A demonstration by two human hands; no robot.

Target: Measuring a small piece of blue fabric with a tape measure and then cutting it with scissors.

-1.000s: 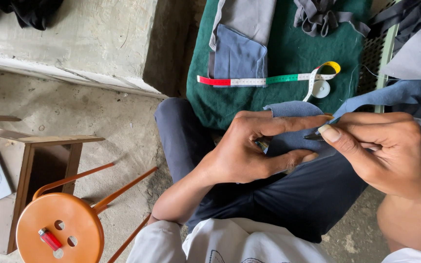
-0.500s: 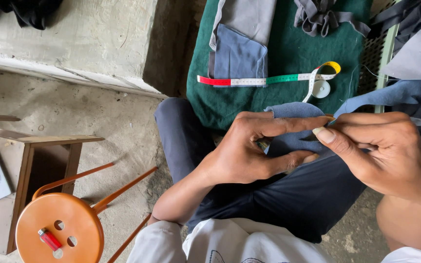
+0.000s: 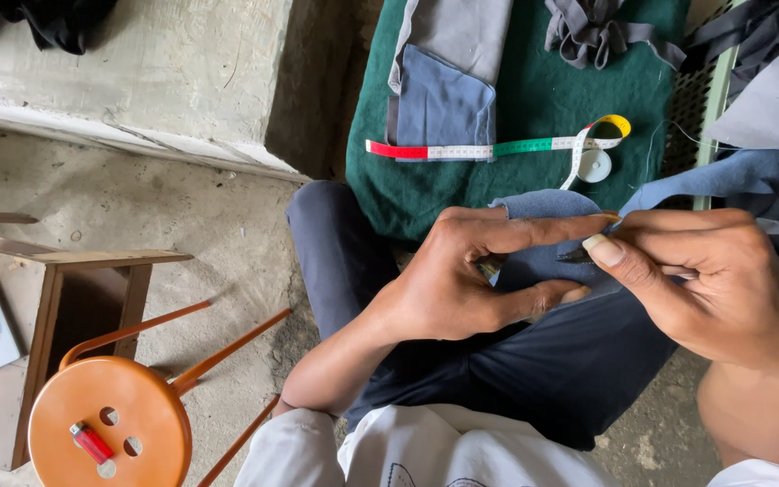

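Left hand: yours, over your lap, fingers stretched to the right, thumb and forefinger closed on the blue cloth; something small and yellowish shows between the fingers, too hidden to name.

Right hand: yours, just right of the left, fingers curled, thumb pressed toward the left forefinger tip. It pinches a small dark thing at the cloth's edge; what it is cannot be told.

Blue cloth: between both hands, over your lap, its top edge lying on the green mat; a strip of it runs off to the right.

Green mat: ahead of your knees. On it, a folded blue-grey piece, a tape measure laid across in red, white, green and yellow, a white disc beside the tape's end, and a heap of grey strips.

Orange stool: lower left, well apart from your hands, bearing a red lighter.

Wooden bench: left, behind the stool.
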